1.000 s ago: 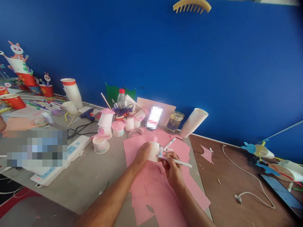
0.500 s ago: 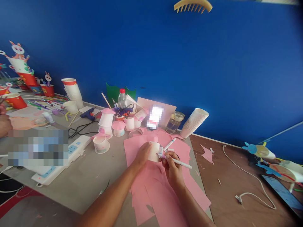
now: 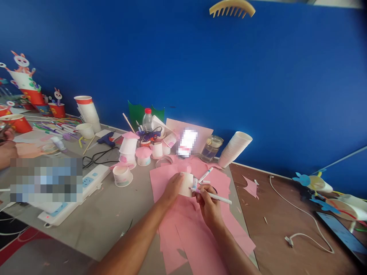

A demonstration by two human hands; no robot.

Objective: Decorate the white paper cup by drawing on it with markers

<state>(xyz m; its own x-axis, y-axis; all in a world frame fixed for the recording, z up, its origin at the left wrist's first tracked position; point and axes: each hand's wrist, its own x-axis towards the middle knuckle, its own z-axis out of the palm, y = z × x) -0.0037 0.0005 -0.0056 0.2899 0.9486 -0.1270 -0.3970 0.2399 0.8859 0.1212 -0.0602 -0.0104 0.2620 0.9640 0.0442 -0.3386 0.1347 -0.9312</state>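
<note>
My left hand [image 3: 172, 188] is closed around the left side of a white paper cup [image 3: 187, 185], held above sheets of pink paper [image 3: 197, 233]. Between the fingers of my right hand [image 3: 209, 202] is a white marker pen [image 3: 219, 198]. Its tip meets or nearly meets the cup's right side; I cannot tell which. Just behind my right hand lies another marker [image 3: 206, 174] with a blue end. A blurred, lit phone [image 3: 187, 143] leans against a pale pink sheet behind the cup.
Small cup pieces with pink paper tops [image 3: 129, 148] stand left of the pink sheets. A power strip [image 3: 74, 194], glue gun [image 3: 106, 138] and cables lie further left. A stack of cups [image 3: 235, 149] and a glass jar [image 3: 211, 148] stand behind. Another person's hand [image 3: 7, 147] shows at far left.
The marker in my right hand has shifted slightly against the cup, and the cup has turned or dipped a little. At far left, the other person's hand has moved further into view.
</note>
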